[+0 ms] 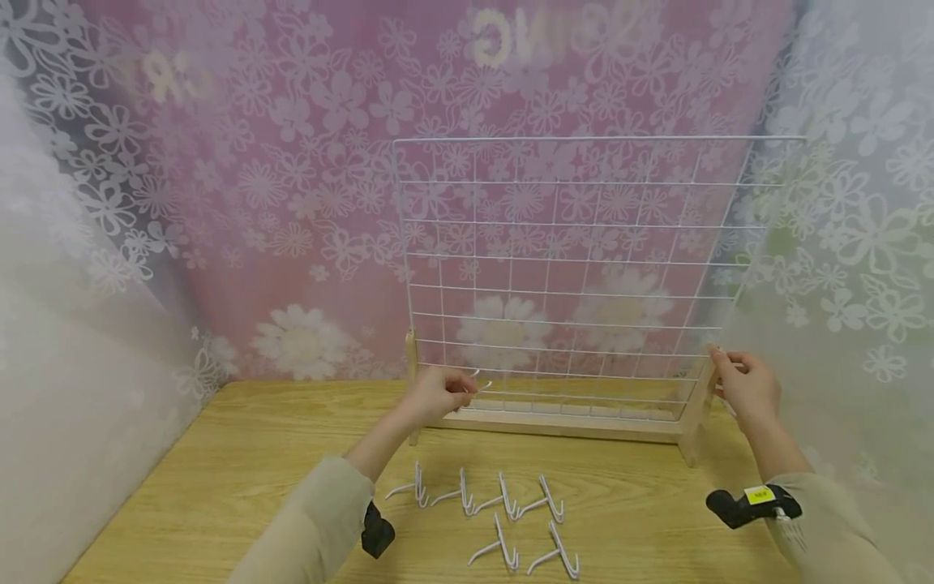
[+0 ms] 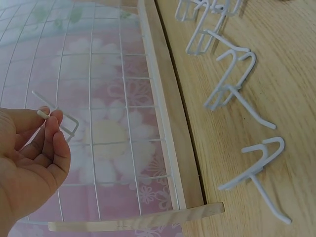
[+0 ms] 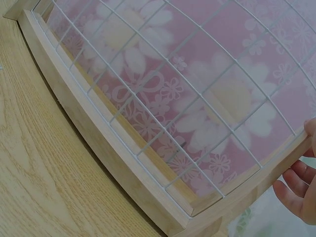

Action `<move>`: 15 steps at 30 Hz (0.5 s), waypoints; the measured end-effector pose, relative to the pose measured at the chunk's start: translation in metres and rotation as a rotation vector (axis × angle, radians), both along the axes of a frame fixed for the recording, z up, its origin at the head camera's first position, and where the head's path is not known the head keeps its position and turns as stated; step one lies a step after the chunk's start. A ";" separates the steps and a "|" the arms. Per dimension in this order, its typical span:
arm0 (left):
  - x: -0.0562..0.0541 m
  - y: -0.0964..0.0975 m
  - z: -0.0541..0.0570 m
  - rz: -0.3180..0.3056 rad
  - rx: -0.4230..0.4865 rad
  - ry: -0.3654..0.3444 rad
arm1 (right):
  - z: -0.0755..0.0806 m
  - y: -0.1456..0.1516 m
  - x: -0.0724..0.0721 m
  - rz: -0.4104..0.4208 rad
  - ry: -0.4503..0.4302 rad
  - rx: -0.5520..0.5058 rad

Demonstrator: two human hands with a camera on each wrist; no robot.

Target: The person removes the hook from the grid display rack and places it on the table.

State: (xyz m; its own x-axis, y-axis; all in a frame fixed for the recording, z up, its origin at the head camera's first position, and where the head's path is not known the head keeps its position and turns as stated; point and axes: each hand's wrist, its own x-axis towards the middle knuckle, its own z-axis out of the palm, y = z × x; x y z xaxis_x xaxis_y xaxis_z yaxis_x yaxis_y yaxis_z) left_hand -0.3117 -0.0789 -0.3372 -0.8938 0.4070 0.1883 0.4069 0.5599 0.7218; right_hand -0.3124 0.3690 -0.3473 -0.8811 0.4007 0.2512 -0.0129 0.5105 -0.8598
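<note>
A white wire grid panel (image 1: 547, 261) stands upright in a wooden stand (image 1: 562, 427). Between thumb and fingers, my left hand (image 1: 436, 394) pinches a white wire hook (image 2: 73, 129) by its prong, just in front of the grid's lower left. The hook's looped end points toward the wires; whether it touches them I cannot tell. At the opposite end, my right hand (image 1: 751, 391) grips the top of the stand's right side post (image 3: 291, 153), thumb on one side and fingers on the other.
Several more white hooks (image 1: 502, 496) lie in two rows on the wood-grain table (image 1: 219, 487), in front of the stand. Behind it hangs a pink flowered curtain (image 1: 292, 203), with paler flowered sheeting (image 1: 868, 243) at the right.
</note>
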 end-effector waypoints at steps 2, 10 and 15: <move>0.001 0.000 -0.002 0.000 0.002 0.004 | 0.000 0.000 0.000 0.003 0.003 -0.002; 0.004 -0.007 -0.008 -0.018 0.055 -0.014 | 0.000 -0.001 -0.002 0.005 0.019 -0.018; 0.007 -0.011 -0.013 -0.025 0.085 -0.045 | -0.001 0.001 -0.002 0.002 0.021 -0.026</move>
